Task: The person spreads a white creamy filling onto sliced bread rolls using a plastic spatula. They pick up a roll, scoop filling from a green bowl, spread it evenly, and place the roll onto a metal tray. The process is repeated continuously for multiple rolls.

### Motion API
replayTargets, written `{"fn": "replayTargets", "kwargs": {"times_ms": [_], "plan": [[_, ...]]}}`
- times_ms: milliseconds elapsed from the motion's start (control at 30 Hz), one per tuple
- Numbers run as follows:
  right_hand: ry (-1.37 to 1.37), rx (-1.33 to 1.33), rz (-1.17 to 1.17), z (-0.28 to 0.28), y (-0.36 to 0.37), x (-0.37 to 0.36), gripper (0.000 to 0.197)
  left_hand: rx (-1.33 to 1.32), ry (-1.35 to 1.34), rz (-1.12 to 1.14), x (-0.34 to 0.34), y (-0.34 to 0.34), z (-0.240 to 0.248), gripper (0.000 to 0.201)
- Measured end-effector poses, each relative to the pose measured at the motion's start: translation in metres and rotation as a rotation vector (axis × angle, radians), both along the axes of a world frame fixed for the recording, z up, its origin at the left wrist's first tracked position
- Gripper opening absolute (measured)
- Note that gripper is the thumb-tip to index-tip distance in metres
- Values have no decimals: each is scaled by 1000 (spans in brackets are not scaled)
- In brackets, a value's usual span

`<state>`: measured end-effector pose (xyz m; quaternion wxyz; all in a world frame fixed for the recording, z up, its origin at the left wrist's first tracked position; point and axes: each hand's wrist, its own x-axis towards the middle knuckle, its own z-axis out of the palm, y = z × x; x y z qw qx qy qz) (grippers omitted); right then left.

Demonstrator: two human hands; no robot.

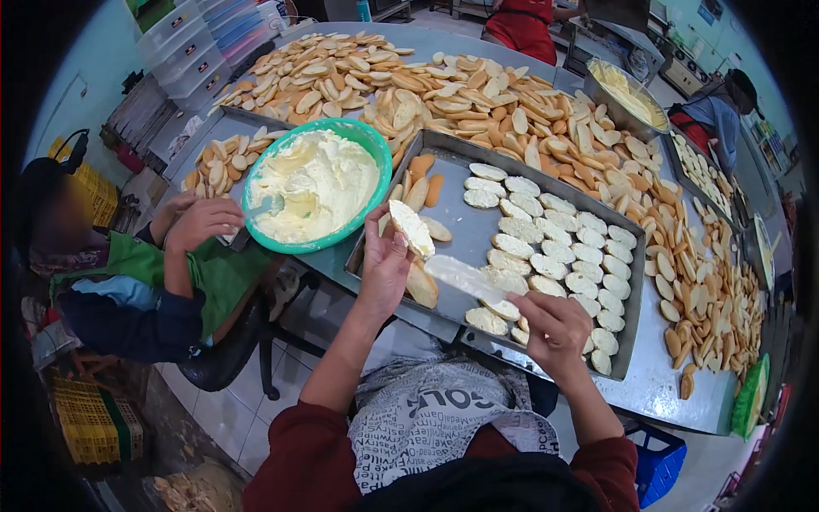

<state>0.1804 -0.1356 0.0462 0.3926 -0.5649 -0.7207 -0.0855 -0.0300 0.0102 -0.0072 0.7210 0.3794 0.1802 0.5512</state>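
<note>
Fingers of the left hand (385, 266) are pinching a cream-coated bread slice (411, 228) above the tray (465, 230) near its left edge, while the right hand (556, 331) is gripping a spatula (465, 280), which should be gliding lightly, nearly flat, right out to the slice's ends.

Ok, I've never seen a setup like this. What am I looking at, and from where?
There is no machine: the two grips are a person's bare hands. The single picture comes from a fisheye camera on that person's head, looking down, so straight edges bend. The left grip holds a bread slice coated with pale spread; the right grip holds a spatula. On the table lie many plain slices and a tray with rows of coated ones; a green bowl of spread stands beside it.
</note>
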Motion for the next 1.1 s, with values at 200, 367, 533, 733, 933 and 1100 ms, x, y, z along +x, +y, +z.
{"fn": "replayTargets", "kwargs": {"times_ms": [200,367,533,733,933,1100], "plan": [[-5,-38,-41,1,6,-5,53,118,136,14,8,-1,-6,53],[-77,-76,-5,7,-1,-11,52,30,42,59,7,-4,0,47],[244,-83,23,5,6,-7,46,-55,-30,6,5,-1,-1,52],[586,-213,6,-8,16,-10,46,-61,-67,-46,9,-2,-2,51],[-50,25,-11,-9,10,-12,56,-136,-104,-39,6,-1,5,49],[-51,39,-12,-4,0,-2,57,-143,-109,-30,-2,4,-1,50]]}}
